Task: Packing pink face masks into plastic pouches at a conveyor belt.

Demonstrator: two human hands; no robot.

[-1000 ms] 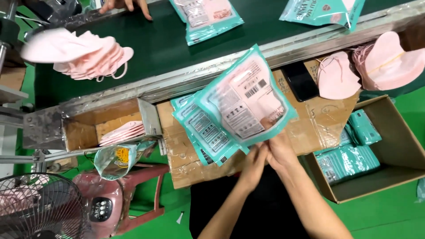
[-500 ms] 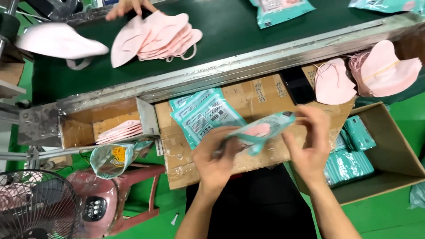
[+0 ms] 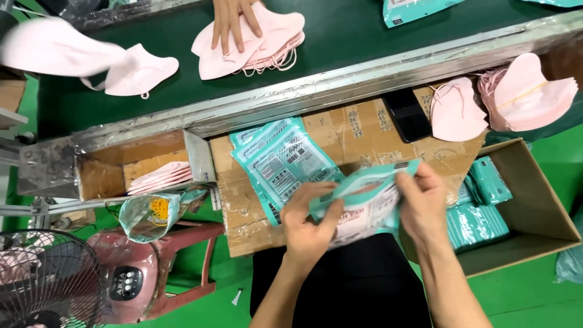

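Both hands (image 3: 364, 212) now hold pouch (image 3: 364, 197) lower.

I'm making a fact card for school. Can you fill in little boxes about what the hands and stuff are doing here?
left hand: grips the teal pouch's left end
right hand: grips its right end
teal pouch: held flat above the cardboard board
empty pouches: stacked on the board
pink masks: piled at right
another person's hand: on masks on the green belt
box: holds packed pouches

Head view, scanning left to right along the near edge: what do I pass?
Fan → pink machine → left hand → teal pouch → right hand → cardboard box of teal packs.
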